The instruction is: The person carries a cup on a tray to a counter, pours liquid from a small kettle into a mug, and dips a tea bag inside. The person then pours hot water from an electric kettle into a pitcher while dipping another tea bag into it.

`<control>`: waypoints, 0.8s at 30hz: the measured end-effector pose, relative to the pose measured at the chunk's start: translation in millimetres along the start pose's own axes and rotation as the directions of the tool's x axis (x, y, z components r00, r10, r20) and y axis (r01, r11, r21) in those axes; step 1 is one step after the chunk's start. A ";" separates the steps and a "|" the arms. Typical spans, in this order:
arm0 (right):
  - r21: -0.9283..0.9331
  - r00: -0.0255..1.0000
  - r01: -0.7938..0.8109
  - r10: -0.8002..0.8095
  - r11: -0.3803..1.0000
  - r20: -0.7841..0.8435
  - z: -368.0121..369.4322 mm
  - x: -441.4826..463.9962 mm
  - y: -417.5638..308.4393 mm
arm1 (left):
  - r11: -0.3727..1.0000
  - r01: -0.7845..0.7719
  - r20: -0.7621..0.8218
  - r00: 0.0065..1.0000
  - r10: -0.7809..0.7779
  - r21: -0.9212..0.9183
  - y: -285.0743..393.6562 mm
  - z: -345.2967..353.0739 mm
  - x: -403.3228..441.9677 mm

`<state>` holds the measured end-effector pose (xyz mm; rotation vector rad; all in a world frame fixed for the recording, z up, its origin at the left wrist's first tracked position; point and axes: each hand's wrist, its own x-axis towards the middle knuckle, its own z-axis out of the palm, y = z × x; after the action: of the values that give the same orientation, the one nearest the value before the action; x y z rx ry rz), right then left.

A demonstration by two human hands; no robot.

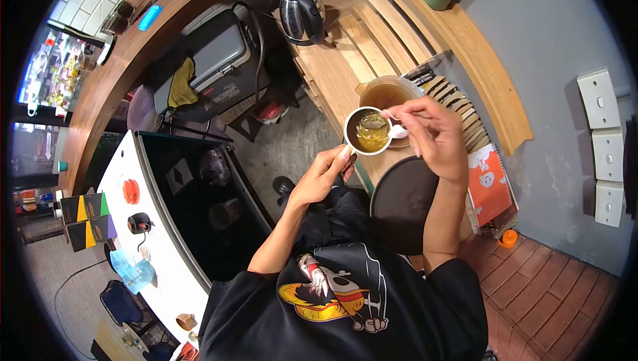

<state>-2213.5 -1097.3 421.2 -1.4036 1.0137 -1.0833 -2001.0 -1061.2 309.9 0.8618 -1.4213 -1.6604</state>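
Note:
My left hand (325,174) grips a white-rimmed mug (350,146) from its lower left side, thumb against the rim. Inside the mug is a yellow-green liquid (372,138) with bright reflections. Over the mug's right edge, my right hand (435,136) pinches the thin end of what looks like a spoon (377,122), its greyish oval part down in the liquid. A small white piece (398,132) sits beside the mug under my right fingers; whether it is the mug's handle I cannot tell. Behind the mug stands a translucent tub (387,90) with brown contents, partly covered by the mug and hand.
A wooden slatted bench (352,62) bears an electric kettle (302,13). A dark round tray (405,201) lies close by my right forearm. An orange notebook (490,185) leans near the grey wall. To the left are an open-topped black bin (199,208) and a grey cooler (216,49).

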 end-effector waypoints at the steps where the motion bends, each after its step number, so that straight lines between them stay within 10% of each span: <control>1: -0.003 1.000 -0.001 0.001 1.000 -0.001 -0.6 3.2 2.6 | 1.000 -0.001 0.002 1.000 0.001 -0.003 -0.5 -1.6 1.9; 24: 0.018 0.966 0.178 -0.171 0.984 -0.196 0.4 13.6 -16.1 | 0.999 0.024 0.068 0.997 -0.021 -0.036 -6.4 -22.0 12.3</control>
<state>-2209.6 -1108.8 438.4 -1.3984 1.0172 -1.3830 -1988.4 -1081.9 300.2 0.8106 -1.4269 -1.7420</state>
